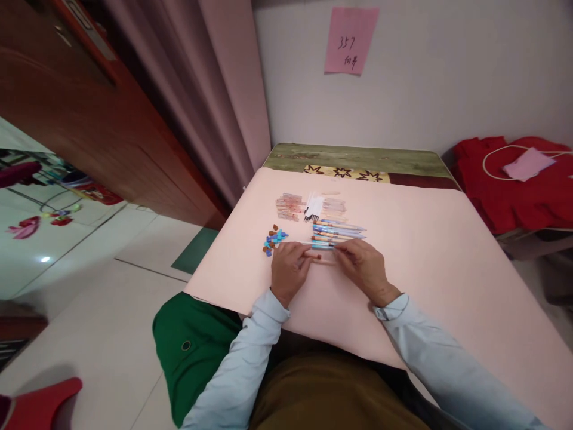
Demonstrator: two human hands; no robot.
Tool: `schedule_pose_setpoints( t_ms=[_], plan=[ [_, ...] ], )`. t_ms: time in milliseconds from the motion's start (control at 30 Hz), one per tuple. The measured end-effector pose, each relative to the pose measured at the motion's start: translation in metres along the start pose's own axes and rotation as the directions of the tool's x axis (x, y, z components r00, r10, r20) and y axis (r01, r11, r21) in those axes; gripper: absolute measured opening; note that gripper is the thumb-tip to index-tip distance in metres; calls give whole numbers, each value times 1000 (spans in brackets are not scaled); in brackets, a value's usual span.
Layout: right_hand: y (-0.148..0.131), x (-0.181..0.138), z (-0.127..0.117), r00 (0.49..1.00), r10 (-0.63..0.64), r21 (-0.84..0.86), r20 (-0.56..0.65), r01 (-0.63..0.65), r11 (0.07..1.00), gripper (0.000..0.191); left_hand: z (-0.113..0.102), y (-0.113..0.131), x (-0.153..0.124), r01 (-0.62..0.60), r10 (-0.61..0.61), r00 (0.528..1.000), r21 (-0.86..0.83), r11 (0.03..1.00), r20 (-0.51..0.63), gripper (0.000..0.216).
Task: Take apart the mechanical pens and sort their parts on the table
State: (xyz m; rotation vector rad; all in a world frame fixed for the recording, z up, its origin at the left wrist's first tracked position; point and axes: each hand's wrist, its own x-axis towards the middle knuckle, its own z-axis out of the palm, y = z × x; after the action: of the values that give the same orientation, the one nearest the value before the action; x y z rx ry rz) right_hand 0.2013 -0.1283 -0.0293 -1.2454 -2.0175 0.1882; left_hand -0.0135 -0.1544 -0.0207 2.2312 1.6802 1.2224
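Note:
My left hand (290,269) is closed, its fingertips pinching one end of a slim pen (323,245) with light blue on it. My right hand (363,269) is closed too, with thumb and fingers at the pen's other end near a dark spot. Just beyond my hands lies a row of blue and brown pens (338,230), tips to the right. A pale barrel with a brown piece (319,257) lies beneath, between my hands. Left of them is a small pile of blue and brown caps (274,239).
Farther back on the pink-covered table (425,251) lie white refills with black ends (314,206), flanked by clear brownish barrels (289,206) and pinkish barrels (334,206). A wall stands behind; red cloth (501,197) is at right, a green stool (192,346) at lower left.

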Motion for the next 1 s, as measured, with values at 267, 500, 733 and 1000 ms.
schedule_pose_setpoints(
  t_ms=[267, 500, 733, 1000],
  plan=[
    [16, 0, -7, 1000, 15, -263, 2, -14, 965, 8, 2, -6, 2, 32, -34, 999, -117, 993, -14, 11],
    [14, 3, -15, 995, -80, -237, 61, 92, 967, 14, 1, -8, 0, 123, -148, 982, -195, 973, -117, 9],
    [5, 2, -16, 999, -50, -41, -21, 49, 998, 16, 4, -9, -1, 266, -325, 945, -617, 741, 18, 50],
    [-10, 2, -5, 982, -176, 115, 67, 168, 979, 19, -3, -3, 0, 343, -262, 938, -687, 640, 225, 21]
  ],
)
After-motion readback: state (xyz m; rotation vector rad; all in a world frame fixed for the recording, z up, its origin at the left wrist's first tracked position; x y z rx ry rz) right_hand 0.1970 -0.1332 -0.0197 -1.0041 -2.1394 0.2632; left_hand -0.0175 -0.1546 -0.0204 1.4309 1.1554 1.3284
